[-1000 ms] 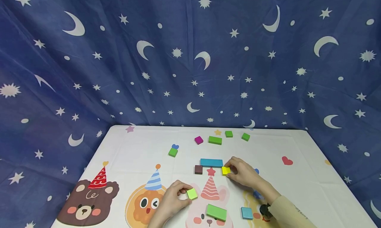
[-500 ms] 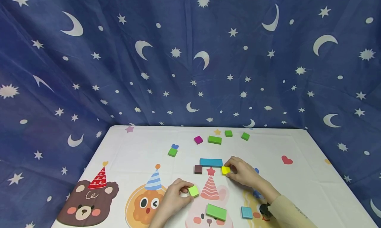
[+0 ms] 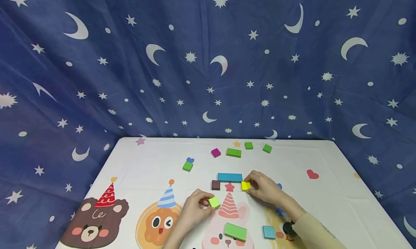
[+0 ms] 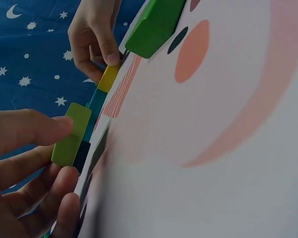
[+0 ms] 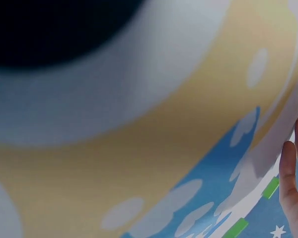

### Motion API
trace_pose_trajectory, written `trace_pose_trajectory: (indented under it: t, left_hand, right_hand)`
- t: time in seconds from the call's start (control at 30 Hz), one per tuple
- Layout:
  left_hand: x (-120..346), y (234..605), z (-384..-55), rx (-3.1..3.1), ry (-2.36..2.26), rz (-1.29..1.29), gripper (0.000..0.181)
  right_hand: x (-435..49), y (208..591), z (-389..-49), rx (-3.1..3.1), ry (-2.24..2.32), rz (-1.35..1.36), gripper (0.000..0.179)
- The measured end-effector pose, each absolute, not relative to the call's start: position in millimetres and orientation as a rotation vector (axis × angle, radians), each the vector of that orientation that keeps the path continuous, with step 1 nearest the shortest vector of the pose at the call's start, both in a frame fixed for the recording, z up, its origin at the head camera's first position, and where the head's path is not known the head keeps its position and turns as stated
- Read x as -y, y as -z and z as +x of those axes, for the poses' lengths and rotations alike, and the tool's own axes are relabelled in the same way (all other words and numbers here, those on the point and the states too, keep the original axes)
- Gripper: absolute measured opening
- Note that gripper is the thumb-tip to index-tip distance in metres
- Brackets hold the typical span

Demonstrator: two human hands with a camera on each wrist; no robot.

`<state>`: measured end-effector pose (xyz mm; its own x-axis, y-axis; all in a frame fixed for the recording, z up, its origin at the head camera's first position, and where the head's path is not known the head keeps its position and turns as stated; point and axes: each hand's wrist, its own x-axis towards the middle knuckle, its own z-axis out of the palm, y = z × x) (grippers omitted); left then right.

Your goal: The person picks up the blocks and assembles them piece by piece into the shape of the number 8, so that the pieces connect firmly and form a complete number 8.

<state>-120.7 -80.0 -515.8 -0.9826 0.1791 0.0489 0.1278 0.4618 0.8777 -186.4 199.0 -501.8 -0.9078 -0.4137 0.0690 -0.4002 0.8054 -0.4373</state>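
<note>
Between thumb and fingers my left hand (image 3: 197, 208) pinches a lime-green block (image 3: 214, 202), tilted and just in front of the dark brown block (image 3: 215, 185). In the left wrist view that lime block (image 4: 72, 134) appears close up, with the thumb on one side. My right hand (image 3: 264, 188) pinches a small yellow block (image 3: 246, 186) at the right end of the long blue block (image 3: 230, 178). The brown block stands near the blue block's left end. Only a few right fingers (image 5: 288, 168) show at the edge of the right wrist view.
A long green block (image 3: 235, 231) and a light blue block (image 3: 268, 232) lie near the front. Toward the back are a magenta block (image 3: 216, 153), a green bar (image 3: 234, 153) and small green blocks (image 3: 248, 145). Another green block (image 3: 187, 166) sits farther left. A starry curtain (image 3: 182, 68) stands behind the table.
My left hand has moved forward and slightly right with the lime-green block, closer to the brown block. My right hand stays at the yellow block.
</note>
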Motion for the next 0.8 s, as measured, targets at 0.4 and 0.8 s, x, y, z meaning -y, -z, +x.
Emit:
trace_pose_trajectory:
  t: [0.4, 0.8]
  left_hand:
    - [68, 514, -135, -2.692, -1.574, 0.332, 0.032]
    - [61, 518, -141, -2.842, -1.381, 0.329, 0.029]
  right_hand:
    - [-199, 503, -187, -2.956, 0.708, -0.661, 0.027]
    - [-199, 504, -188, -2.957, 0.704, -0.646, 0.027]
